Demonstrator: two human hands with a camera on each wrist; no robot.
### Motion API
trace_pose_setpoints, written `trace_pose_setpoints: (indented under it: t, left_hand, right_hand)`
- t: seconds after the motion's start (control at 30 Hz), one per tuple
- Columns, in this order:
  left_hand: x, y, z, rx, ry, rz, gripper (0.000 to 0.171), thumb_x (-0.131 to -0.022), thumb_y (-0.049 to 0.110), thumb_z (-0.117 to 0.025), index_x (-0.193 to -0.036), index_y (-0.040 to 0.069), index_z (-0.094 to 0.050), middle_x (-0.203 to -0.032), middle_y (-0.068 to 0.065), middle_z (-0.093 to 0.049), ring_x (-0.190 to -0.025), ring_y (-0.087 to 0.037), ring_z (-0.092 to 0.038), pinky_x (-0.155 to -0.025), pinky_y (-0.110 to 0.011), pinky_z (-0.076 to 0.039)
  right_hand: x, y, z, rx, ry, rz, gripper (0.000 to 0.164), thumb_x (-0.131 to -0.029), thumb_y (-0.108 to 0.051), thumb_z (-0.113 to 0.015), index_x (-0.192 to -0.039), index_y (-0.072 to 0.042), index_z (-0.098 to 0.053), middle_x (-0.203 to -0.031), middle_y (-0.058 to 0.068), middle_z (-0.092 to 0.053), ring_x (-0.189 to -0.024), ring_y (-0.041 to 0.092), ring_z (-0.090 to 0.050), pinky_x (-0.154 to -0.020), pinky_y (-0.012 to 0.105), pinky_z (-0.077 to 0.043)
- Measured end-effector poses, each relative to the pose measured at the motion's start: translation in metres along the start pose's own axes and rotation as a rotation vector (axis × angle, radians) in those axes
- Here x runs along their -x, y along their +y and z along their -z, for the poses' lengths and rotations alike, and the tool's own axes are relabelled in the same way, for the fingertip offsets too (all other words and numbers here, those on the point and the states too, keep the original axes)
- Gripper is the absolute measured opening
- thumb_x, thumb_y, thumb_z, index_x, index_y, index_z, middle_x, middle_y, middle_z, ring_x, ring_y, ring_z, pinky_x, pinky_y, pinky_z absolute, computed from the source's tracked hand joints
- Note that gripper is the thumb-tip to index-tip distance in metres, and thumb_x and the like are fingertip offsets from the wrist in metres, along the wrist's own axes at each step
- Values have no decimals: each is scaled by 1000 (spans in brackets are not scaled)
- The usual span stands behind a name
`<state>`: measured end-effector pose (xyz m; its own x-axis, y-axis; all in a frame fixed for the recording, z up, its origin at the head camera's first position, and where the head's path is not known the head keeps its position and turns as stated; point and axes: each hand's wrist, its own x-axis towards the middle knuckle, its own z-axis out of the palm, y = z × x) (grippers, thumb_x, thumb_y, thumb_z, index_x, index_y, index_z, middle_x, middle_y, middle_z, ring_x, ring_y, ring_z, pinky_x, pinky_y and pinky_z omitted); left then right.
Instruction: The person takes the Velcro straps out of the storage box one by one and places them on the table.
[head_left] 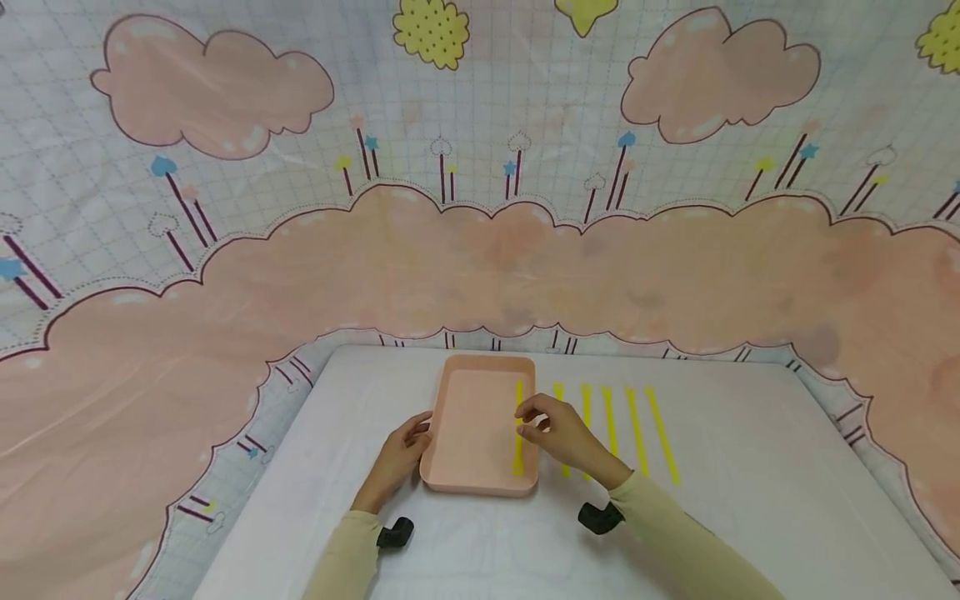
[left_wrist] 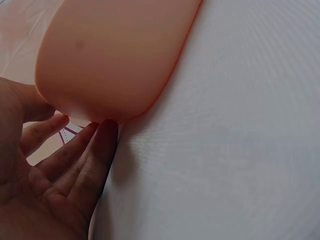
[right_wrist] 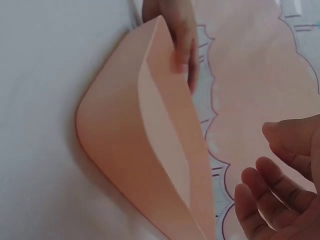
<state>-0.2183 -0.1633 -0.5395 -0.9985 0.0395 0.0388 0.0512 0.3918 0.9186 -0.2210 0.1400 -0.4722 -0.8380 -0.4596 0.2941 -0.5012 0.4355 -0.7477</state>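
A shallow pink tray [head_left: 480,429] rests on the white table. At its left side my left hand [head_left: 397,458] holds the wall, with fingertips on the outside and the thumb hidden behind the rim in the left wrist view. A yellow strip [head_left: 518,462] lies lengthwise along the right side inside the tray. Over that strip and the right rim hovers my right hand [head_left: 558,429]. In the right wrist view its fingers [right_wrist: 270,175] are loosely curved and apart from the thumb, with nothing between them.
More yellow strips [head_left: 660,429] lie roughly side by side on the table [head_left: 750,467], right of the tray and partly behind the right arm. A patterned cloth [head_left: 480,267] with pink clouds rises behind the table. Black wrist devices [head_left: 600,518] sit at both sleeves.
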Motion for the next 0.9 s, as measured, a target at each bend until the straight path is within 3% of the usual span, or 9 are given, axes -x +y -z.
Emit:
trace_pose_setpoints:
  t: [0.17,0.33,0.53,0.7,0.9]
  left_hand:
    - [1,-3,0,-7,-3,2,43,-98,8,-55,-141,7,-52,-130,-26,-60,-120,-39,-59,-100,-49,-50]
    - [0,-5,0,-12,2,-1,43,-98,9,-56,-141,8,-52,-131,-26,-60,-121,-38,-60,-100,-48,-50]
    - [-2,-7,1,-24,8,-9,43,-98,10,-56,-142,10,-52,-131,-25,-60,-121,-37,-60,-101,-48,-49]
    - [-2,-6,0,-19,8,-1,43,-98,10,-56,-142,10,-52,-131,-24,-60,-120,-36,-60,-100,-47,-50]
    - [-2,-5,-1,-18,1,-11,43,-98,9,-56,-141,8,-52,-129,-25,-61,-118,-37,-60,-99,-47,-51]
  right_hand:
    - [-2,-2,-6,196,-33,92,15,-89,-10,-72,-101,-9,-63,-106,2,-63,-95,25,-63,-79,36,-56]
    - [-5,-3,-9,411,-53,147,18,-87,-13,-75,-100,-14,-63,-108,-2,-62,-101,19,-63,-87,34,-55]
    - [-12,-1,-10,608,-89,235,18,-84,-13,-77,-98,-15,-66,-104,-3,-63,-100,16,-61,-84,33,-54]
    - [-17,0,-11,732,-153,266,20,-85,-16,-77,-103,-16,-68,-106,-4,-64,-101,16,-60,-87,34,-52]
    - [-23,4,-13,844,-177,328,23,-82,-16,-79,-102,-16,-67,-102,-4,-63,-93,15,-59,-80,32,-51]
